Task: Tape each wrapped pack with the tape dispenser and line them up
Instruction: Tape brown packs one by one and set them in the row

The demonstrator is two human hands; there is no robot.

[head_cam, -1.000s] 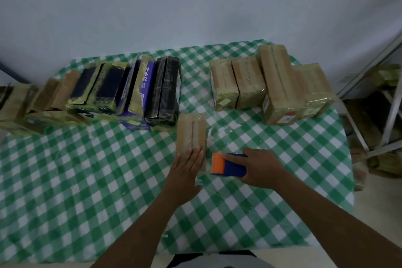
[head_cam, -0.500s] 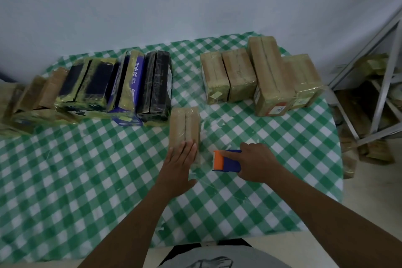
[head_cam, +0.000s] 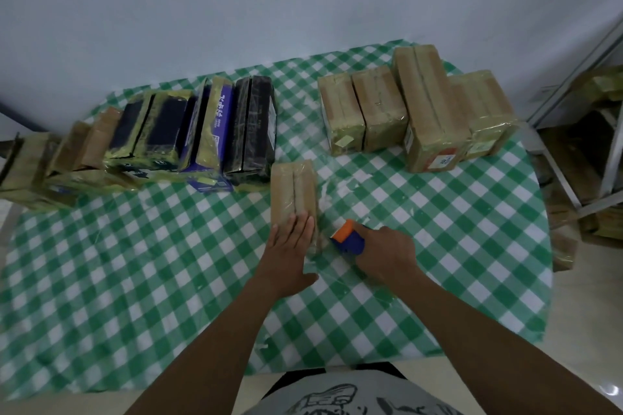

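A brown wrapped pack (head_cam: pixel 292 187) lies lengthwise at the middle of the table. My left hand (head_cam: pixel 290 251) presses flat on its near end with straight fingers. Just right of the pack, my right hand (head_cam: pixel 384 254) grips the blue and orange tape dispenser (head_cam: pixel 347 235), its orange end tilted toward the pack's near right corner. A row of taped packs (head_cam: pixel 188 131), dark, purple and brown, runs along the back left. Several brown packs (head_cam: pixel 414 111) stand at the back right.
The table wears a green and white checked cloth (head_cam: pixel 135 263) under clear plastic film. A metal shelf frame (head_cam: pixel 583 131) with more packs stands off the right edge. A pale wall rises behind the table.
The dispenser has tilted and shifted slightly toward the pack's near corner. My left hand stays pressed on the pack. The camera view has shifted a little.
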